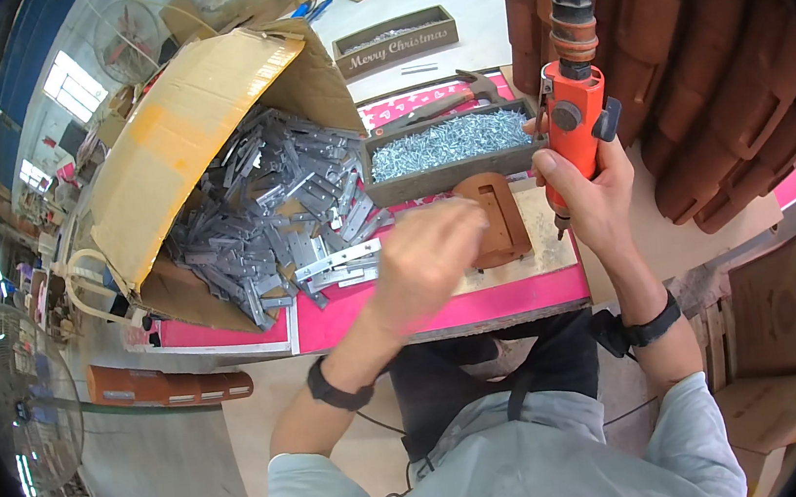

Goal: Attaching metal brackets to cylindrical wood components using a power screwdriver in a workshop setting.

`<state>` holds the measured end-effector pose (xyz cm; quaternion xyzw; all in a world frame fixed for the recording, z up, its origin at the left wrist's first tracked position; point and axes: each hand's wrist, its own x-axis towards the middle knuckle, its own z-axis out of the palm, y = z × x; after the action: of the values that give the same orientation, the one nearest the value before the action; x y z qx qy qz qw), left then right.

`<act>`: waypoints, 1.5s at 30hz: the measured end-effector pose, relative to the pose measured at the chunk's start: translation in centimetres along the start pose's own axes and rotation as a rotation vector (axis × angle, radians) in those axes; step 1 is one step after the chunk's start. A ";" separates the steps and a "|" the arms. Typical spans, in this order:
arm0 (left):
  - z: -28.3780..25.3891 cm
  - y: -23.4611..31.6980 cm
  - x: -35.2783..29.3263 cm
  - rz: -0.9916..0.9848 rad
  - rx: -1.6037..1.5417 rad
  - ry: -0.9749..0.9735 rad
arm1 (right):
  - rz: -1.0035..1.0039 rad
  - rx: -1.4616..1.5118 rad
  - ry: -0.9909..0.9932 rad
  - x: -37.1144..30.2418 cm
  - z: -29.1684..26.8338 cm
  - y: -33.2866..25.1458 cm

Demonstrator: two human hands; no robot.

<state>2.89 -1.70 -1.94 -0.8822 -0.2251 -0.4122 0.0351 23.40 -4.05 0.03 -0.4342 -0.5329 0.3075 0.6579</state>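
Observation:
My right hand [597, 188] is wrapped round an orange power screwdriver [575, 110], held upright with its bit pointing down beside a light wooden board [549, 241]. On that board lies a reddish-brown curved piece [505, 222] with a long recessed slot. My left hand [428, 255] is over the near left edge of this piece. Motion smears its fingers, so I cannot tell what is in them, if anything. Behind the board, a grey wooden box [411, 186] holds many small silvery screws [450, 144].
A tipped carton [178, 126] spills flat metal strips [297, 221] on the left. Past the screw box lies a hammer [459, 96]. Brown curved pieces [680, 49] are stacked high at the right. One more brown piece [168, 384] sits low left, near a fan [26, 389].

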 end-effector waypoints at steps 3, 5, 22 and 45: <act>2.3 1.3 -0.5 0.075 -0.004 -0.038 | -0.124 -0.063 -0.014 0.1 -0.1 0.6; 2.5 2.0 -1.2 0.097 -0.018 -0.070 | -0.102 -0.069 -0.020 -0.1 -0.3 0.4; 4.1 0.1 -0.8 -0.486 -0.361 -0.266 | -0.105 -0.011 0.013 0.3 0.3 0.7; 8.8 -15.4 4.3 -0.771 -0.018 -0.704 | -0.127 -0.081 0.028 0.5 -0.4 -0.3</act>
<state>5.04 15.87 -6.43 -0.8206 -0.5282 -0.0754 -0.2047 23.90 -3.87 0.53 -0.4301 -0.5622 0.2372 0.6654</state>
